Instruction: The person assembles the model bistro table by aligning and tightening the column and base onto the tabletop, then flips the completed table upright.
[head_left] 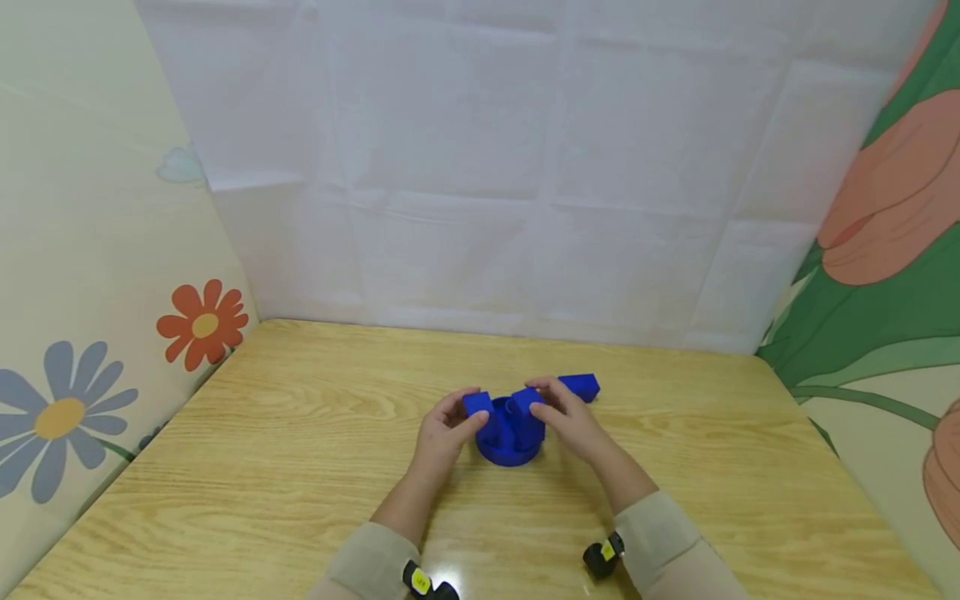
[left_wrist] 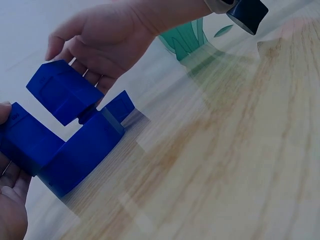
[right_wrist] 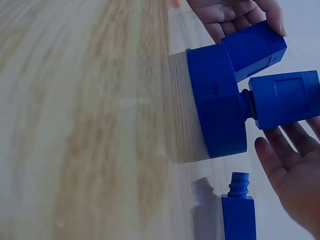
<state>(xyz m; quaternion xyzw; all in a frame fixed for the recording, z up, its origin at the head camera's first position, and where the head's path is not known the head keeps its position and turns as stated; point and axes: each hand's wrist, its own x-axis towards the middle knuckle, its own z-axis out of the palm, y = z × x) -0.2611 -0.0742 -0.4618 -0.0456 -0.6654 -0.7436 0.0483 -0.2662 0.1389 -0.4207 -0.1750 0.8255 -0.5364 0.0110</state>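
Observation:
A round, shallow blue base [head_left: 508,457] sits on the table between the two hands. My left hand [head_left: 438,437] pinches a blue rectangular block [head_left: 477,404] at the base's left side, thumb in front and fingers behind. On the right side, my right hand [head_left: 573,423] holds a second blue block [head_left: 528,402] between thumb and fingers. In the right wrist view this second block [right_wrist: 285,100] leans outward, and a narrow threaded neck [right_wrist: 245,105] shows between it and the base [right_wrist: 216,102]. The far fingers are partly hidden behind the blocks.
A third blue block [head_left: 581,386] lies on the wooden table [head_left: 300,467] behind the right hand; its threaded end [right_wrist: 239,185] shows in the right wrist view. A white cloth [head_left: 450,167] hangs behind the table, with flower-patterned cloths at both sides.

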